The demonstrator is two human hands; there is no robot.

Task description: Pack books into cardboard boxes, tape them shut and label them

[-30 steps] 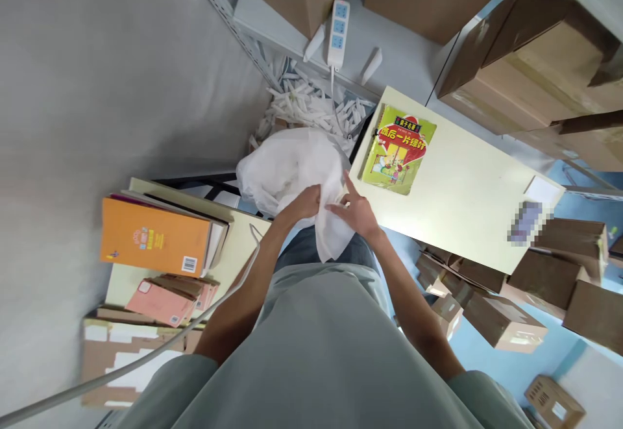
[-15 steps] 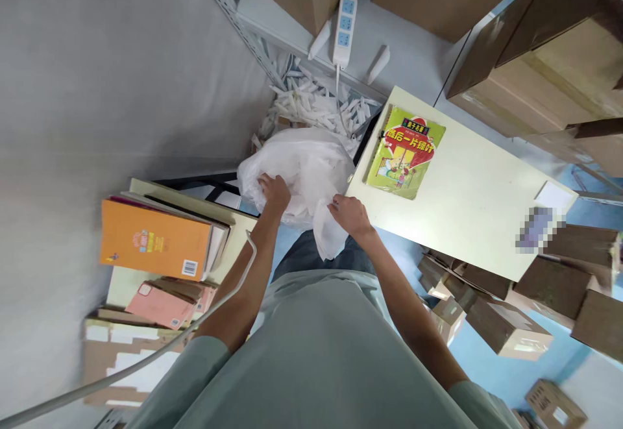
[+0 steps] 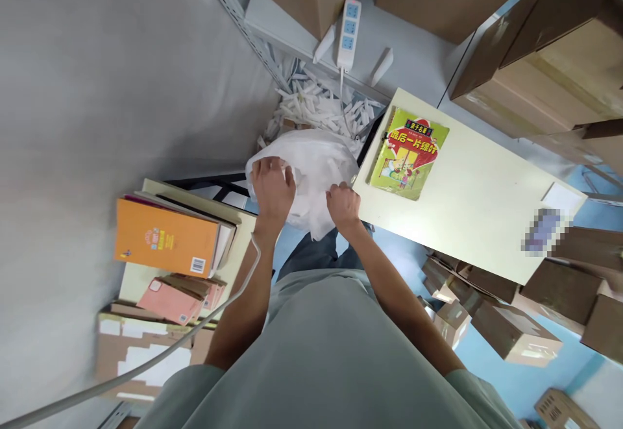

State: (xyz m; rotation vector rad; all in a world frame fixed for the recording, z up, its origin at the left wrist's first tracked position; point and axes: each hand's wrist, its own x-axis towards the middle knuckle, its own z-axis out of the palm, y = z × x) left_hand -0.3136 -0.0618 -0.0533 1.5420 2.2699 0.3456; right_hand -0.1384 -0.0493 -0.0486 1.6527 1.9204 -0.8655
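A white translucent plastic bag [image 3: 318, 156] hangs in front of me between two tabletops, its mouth partly spread. At the bag's left rim, my left hand [image 3: 273, 192] has its fingers curled over the plastic, thumb to the right. My right hand [image 3: 343, 207] is closed in a fist on the bag's near right edge, with a gathered bit of plastic hanging beside it. Pale contents show faintly inside; I cannot make out what they are.
A green picture book [image 3: 409, 153] lies on the right tabletop [image 3: 477, 202]. Orange-covered books [image 3: 165, 237] are stacked at left. A grey cable [image 3: 195, 331] crosses my left arm. White scraps [image 3: 321, 108] lie behind the bag, below a power strip [image 3: 349, 33]. Cardboard boxes [image 3: 516, 331] stand at right.
My left hand has turned and opened wider over the bag's left rim. My right hand has drawn slightly up, and the hanging plastic beside it is shorter. The view has shifted slightly.
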